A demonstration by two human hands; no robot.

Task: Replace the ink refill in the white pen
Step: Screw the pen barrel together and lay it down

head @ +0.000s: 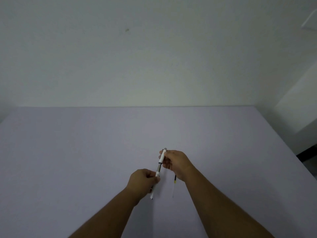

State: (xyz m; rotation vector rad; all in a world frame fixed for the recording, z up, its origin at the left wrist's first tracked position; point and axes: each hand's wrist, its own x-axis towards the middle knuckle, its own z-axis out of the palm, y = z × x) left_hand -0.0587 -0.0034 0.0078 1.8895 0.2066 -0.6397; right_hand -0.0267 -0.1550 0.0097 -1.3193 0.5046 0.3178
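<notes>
Two bare arms reached up from the bottom edge over a pale purple worktop. The left hand was closed w/ its fingers around the long back half of the white pen. That half slanted down toward the person, & its near end w/ a small metal tip stuck out below the hand.

Just right of it, a loose refill lay flat on the worktop. It was thin & mostly clear, w/ a yellow bit & a dark end by the right wrist. Part of it was hidden under that wrist.

A bit farther out, the right hand was closed in a pinch on the short front piece of the pen, white w/ a grey tip pointing away. The two pen parts were pulled apart but in one line. A dark grey rod ran between them, bare in the gap.

Past the hands the worktop was plain up to a pale wall.
</notes>
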